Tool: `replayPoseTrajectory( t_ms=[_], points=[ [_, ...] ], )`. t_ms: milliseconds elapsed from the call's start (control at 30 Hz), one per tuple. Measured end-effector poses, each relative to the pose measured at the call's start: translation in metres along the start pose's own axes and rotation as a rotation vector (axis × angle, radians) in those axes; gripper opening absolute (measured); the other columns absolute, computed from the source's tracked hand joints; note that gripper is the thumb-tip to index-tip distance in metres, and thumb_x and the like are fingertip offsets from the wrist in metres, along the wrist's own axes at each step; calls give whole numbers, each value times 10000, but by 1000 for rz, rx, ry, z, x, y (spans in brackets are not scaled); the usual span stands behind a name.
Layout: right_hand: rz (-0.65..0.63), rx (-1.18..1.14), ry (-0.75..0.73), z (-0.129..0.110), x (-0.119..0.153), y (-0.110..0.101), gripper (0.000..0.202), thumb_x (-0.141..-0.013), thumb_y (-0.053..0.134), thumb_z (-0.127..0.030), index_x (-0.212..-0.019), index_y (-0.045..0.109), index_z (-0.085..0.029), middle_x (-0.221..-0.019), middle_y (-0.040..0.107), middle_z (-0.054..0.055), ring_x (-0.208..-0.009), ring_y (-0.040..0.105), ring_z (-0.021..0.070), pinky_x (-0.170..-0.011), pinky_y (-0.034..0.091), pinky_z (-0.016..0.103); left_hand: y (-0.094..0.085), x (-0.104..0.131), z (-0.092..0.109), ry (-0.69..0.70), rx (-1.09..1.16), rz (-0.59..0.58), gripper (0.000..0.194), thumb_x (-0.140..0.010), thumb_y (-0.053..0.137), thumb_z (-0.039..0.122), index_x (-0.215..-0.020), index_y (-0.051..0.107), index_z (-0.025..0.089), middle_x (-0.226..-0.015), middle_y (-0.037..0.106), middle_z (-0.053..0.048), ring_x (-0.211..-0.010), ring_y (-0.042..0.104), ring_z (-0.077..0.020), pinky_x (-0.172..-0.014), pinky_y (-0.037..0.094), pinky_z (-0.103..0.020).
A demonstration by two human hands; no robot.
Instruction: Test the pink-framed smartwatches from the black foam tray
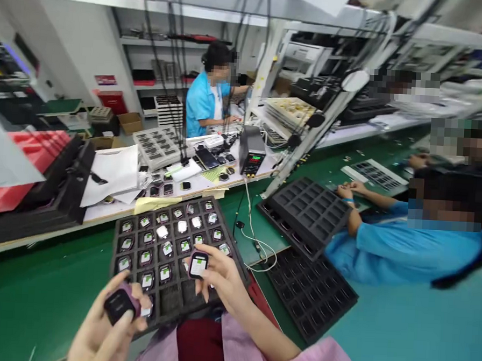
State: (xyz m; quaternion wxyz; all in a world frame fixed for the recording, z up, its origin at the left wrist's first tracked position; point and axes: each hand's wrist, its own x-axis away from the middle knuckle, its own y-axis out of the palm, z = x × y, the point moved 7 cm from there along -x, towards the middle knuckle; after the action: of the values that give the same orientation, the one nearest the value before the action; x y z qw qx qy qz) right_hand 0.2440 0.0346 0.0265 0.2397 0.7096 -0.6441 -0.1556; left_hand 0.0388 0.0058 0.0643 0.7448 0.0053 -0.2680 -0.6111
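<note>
In my left hand [108,324] is a smartwatch body [121,304] with a dark screen and a purplish case, pinched between thumb and fingers. My right hand [225,279] grips another smartwatch body [198,265] by its edges; its face is light with a green patch. Both hands are raised over the near part of a black foam tray [170,300]. Most of the tray's pockets hold similar watch bodies with light faces and green marks. Bare pockets show between my hands at the near side.
Right of my tray, black foam trays [310,211] are stacked beside a co-worker in blue [403,248]. A power supply [253,151] with lit digits stands on the shelf ahead. White cables [257,246] trail onto the green bench [58,284]. Another person [200,103] works behind.
</note>
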Motion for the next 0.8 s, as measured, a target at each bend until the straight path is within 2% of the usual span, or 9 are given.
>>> replayPoseTrajectory(
  t_ms=[100, 200, 333, 533, 667, 800],
  points=[
    [-6, 6, -23, -3, 0, -2, 482, -775, 706, -231, -1244, 592, -220, -1044, 704, 86, -561, 641, 135, -393, 457, 184, 18, -7, -28, -70, -38, -82, 611, -641, 845, 286, -1191, 581, 265, -840, 638, 9, -689, 619, -132, -542, 512, -166],
    [0, 23, -39, -8, 2, -1, 512, -769, 686, -192, -1268, 580, -230, -1064, 702, 81, -574, 638, 133, -409, 463, 187, 27, -8, -37, -77, -94, -164, 633, -691, 805, 296, -1261, 536, 236, -934, 661, -30, -821, 659, -186, -670, 569, -226],
    [24, 70, -37, -13, 1, 0, 508, -771, 669, -177, -1267, 583, -243, -1079, 698, 83, -570, 619, 129, -417, 445, 193, 36, -13, -34, -39, -60, -297, 633, -747, 726, 291, -1329, 490, 213, -998, 665, -72, -912, 658, -236, -749, 584, -315],
    [71, 210, -59, -13, -4, -4, 328, -856, 668, -282, -1178, 626, -238, -997, 707, 80, -508, 570, 111, -409, 422, 201, 47, -17, -37, -40, 29, -523, 603, -817, 626, 166, -1382, 429, 235, -1058, 648, -93, -967, 637, -235, -820, 567, -373],
    [140, 276, -66, -10, -8, -11, 235, -845, 704, -278, -1070, 658, -229, -883, 714, 59, -447, 508, 82, -377, 386, 179, 49, -17, -36, -24, 54, -563, 548, -854, 611, 173, -1369, 439, 247, -1036, 647, -85, -973, 645, -232, -796, 577, -359],
    [90, 260, -39, -10, -8, -7, 269, -879, 657, -325, -1136, 655, -244, -941, 710, 71, -459, 538, 100, -366, 399, 197, 49, -17, -31, -7, 44, -551, 490, -897, 590, 220, -1362, 438, 239, -1005, 652, -83, -943, 656, -218, -754, 588, -330]
  ],
)
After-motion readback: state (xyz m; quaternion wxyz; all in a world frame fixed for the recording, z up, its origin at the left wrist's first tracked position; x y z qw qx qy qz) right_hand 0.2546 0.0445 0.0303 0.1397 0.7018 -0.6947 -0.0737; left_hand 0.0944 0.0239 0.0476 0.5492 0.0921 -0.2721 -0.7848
